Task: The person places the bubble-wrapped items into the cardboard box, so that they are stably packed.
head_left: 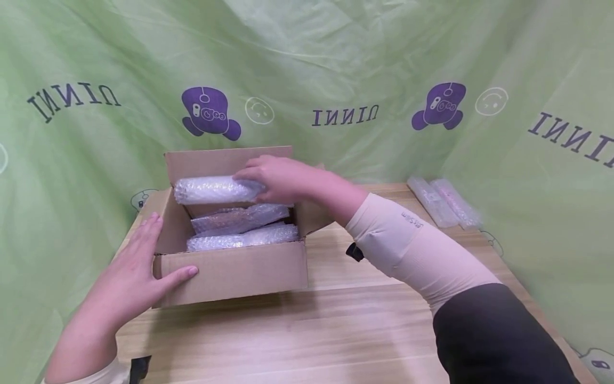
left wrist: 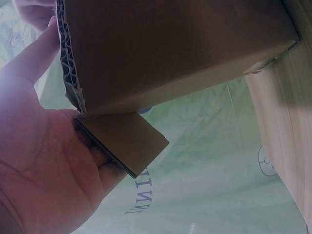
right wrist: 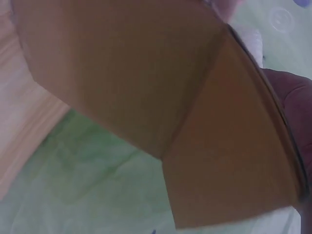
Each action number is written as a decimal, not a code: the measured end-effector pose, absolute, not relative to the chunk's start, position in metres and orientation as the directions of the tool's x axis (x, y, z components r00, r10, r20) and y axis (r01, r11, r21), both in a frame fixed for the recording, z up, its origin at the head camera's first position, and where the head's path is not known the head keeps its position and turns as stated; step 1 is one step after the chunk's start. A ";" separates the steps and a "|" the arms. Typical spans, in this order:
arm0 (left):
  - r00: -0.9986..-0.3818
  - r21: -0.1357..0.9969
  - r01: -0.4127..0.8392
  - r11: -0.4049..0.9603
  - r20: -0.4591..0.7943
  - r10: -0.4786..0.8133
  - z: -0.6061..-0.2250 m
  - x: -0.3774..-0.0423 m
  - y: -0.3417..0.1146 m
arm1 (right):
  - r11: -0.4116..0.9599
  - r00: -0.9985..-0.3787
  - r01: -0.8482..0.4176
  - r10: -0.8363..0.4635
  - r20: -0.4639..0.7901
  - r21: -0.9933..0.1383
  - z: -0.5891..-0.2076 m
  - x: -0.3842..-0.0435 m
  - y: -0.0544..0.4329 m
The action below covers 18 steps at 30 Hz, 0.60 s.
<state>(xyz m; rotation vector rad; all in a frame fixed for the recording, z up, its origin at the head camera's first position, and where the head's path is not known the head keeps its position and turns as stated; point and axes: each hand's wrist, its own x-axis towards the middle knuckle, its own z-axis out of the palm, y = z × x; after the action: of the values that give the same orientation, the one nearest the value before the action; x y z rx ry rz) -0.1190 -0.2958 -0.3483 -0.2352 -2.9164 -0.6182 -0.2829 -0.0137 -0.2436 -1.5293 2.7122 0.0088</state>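
Head view. A cardboard box [head_left: 235, 272], its top open, stands toward the far left corner of the counter [head_left: 336, 336]. The bubble-wrapped roll [head_left: 208, 191] lies at the box's far side, just in front of the raised far flap [head_left: 201, 164], its long axis running left to right, roughly parallel to the counter's far edge. The right hand [head_left: 283, 178] is the nearer one and grips the roll's right end. The left hand [head_left: 131, 274] lies nearer the person and to the left of the roll, spread over the box's near left corner, thumb straight along the near wall. Inside the box, two wrapped packets [head_left: 240, 220] lie side by side, nearer the person than the roll and similarly aligned. Two outer packets [head_left: 434, 202] lie near the counter's far right corner.

Left wrist view. The left palm faces the box; the small side flap [left wrist: 126, 144] partly covers the fingers.

Right wrist view. A broad cardboard panel [right wrist: 117, 73] hides most of the grip; a pale piece of the roll shows beyond its edge, beside the right hand.
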 end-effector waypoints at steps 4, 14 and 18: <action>-0.977 0.389 0.181 0.903 0.177 0.120 -0.349 -0.119 -0.296 | 0.502 -0.498 -0.865 -0.861 -0.099 -0.018 -0.257 -0.283 -0.024; -0.975 0.388 0.187 0.902 0.183 0.124 -0.348 -0.120 -0.296 | 0.505 -0.478 -0.855 -0.856 -0.198 -0.119 -0.287 -0.286 -0.030; -0.976 0.389 0.183 0.903 0.181 0.120 -0.348 -0.119 -0.297 | 0.494 -0.462 -0.856 -0.863 -0.203 -0.153 -0.294 -0.288 -0.030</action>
<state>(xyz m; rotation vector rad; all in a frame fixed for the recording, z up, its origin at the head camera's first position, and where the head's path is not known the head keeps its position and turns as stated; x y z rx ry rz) -0.1194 -0.2965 -0.3479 -0.2334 -2.9143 -0.6180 -0.2875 -0.0298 -0.2943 -1.4628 2.4871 -0.0427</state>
